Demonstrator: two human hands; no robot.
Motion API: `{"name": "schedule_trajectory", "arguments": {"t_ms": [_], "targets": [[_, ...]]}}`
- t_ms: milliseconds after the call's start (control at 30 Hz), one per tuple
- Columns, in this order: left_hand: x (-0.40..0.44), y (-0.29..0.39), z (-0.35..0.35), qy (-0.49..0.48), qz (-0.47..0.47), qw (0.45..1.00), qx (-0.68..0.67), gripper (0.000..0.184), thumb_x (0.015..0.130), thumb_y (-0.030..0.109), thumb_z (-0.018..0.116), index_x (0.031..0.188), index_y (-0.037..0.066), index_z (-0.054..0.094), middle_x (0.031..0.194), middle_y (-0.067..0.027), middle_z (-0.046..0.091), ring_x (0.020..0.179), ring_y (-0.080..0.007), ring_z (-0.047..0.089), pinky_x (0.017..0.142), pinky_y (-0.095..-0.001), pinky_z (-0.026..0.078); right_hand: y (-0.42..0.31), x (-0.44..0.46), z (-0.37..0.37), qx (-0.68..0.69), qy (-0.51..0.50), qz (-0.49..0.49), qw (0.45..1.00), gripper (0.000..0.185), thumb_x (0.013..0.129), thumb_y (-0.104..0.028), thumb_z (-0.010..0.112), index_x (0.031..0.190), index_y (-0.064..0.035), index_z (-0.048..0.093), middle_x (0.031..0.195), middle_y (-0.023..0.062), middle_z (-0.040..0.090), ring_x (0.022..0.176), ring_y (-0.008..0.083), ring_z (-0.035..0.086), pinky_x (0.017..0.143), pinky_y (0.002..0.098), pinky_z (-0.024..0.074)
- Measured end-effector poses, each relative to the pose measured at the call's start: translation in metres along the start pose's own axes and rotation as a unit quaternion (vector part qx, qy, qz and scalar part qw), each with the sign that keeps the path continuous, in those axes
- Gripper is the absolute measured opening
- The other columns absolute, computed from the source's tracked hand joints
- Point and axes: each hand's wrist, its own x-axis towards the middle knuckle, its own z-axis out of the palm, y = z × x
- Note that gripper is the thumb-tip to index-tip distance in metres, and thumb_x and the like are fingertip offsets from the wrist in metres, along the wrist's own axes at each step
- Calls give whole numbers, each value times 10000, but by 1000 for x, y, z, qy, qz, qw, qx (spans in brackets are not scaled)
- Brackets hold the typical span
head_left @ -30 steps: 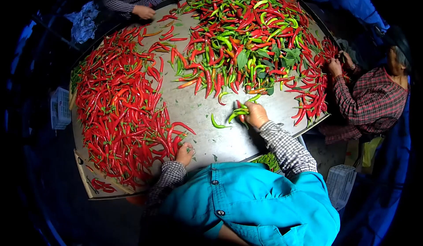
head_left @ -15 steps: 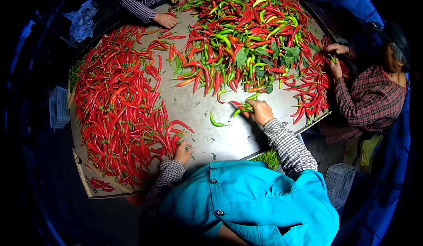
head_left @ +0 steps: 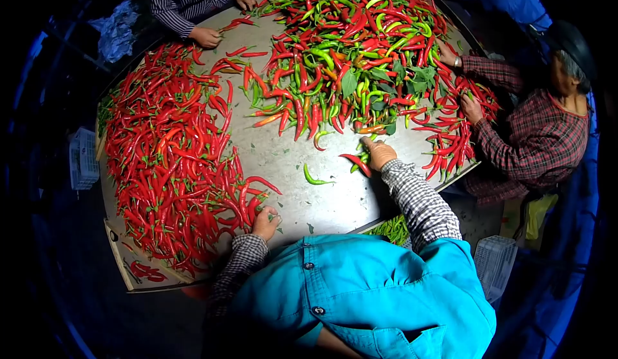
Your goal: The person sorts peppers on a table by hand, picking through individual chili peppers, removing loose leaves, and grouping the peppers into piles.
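My right hand (head_left: 381,154) is low over the middle of the table, one finger stretched toward the mixed heap. Its other fingers curl over several green chili peppers (head_left: 362,158). A red chili pepper (head_left: 356,164) lies against them, its tip pointing left. My left hand (head_left: 265,224) rests at the near edge beside the red chili pile (head_left: 170,159), fingers closed around something small with dark green showing; I cannot make it out. A single curved green chili (head_left: 314,176) lies on the bare metal between my hands.
A large mixed heap of red and green chilies (head_left: 347,56) with leaves covers the far side. One person's hand (head_left: 206,36) is at the upper left; another person (head_left: 534,127) works at the right. Crates (head_left: 496,266) stand beside the table (head_left: 322,208).
My right hand has lowered slightly, and the peppers at its fingers have shifted. The co-worker at right has spread both hands into the peppers; the far person's hand has moved left.
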Motion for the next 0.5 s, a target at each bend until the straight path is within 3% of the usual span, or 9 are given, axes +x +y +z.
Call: {"name": "schedule_trajectory", "arguments": {"t_ms": [67, 133, 167, 267, 333, 500], "targets": [[-1, 4, -2, -6, -6, 1000, 2, 205, 735, 88, 633, 895, 51, 512, 832, -108, 559, 825, -230, 548, 762, -322, 427, 5, 9, 5, -2, 32, -1, 999, 632, 671, -171, 686, 1241, -200, 414, 1054, 210, 555, 925, 334, 584, 778, 392, 478], [-2, 8, -3, -10, -11, 1000, 4, 205, 736, 88, 634, 896, 52, 510, 830, -105, 556, 823, -225, 546, 760, -323, 427, 2, 9, -6, -26, -39, -27, 999, 608, 645, -217, 705, 1202, -188, 462, 1002, 170, 596, 927, 308, 586, 784, 388, 473], [-3, 10, -3, -11, -19, 1000, 5, 203, 738, 89, 632, 894, 52, 509, 829, -104, 556, 821, -224, 546, 758, -324, 427, 5, 11, -1, -32, -26, -37, 998, 574, 621, -237, 716, 1154, -178, 512, 965, 142, 620, 923, 287, 591, 777, 375, 475], [-3, 10, -4, -6, -19, 1000, 4, 198, 739, 89, 630, 891, 51, 509, 827, -105, 556, 817, -223, 547, 753, -323, 429, -6, -6, -11, -51, -32, -54, 997, 464, 650, -211, 677, 1096, -181, 551, 942, 126, 624, 888, 283, 601, 759, 377, 485], [-3, 8, -2, -4, -11, 1000, 3, 196, 740, 89, 629, 890, 50, 509, 825, -106, 557, 814, -223, 548, 751, -322, 429, -5, -17, 4, -23, 43, -83, 995, 390, 647, -190, 665, 1028, -176, 582, 850, 117, 632, 802, 291, 616, 702, 386, 494], [0, -1, 1, 6, -1, 1000, -2, 189, 734, 85, 629, 876, 42, 511, 804, -116, 559, 807, -228, 555, 746, -319, 431, 1, -36, 28, 27, 146, -152, 977, 342, 655, -170, 669, 984, -158, 578, 778, 132, 617, 751, 287, 616, 657, 378, 500]]}}
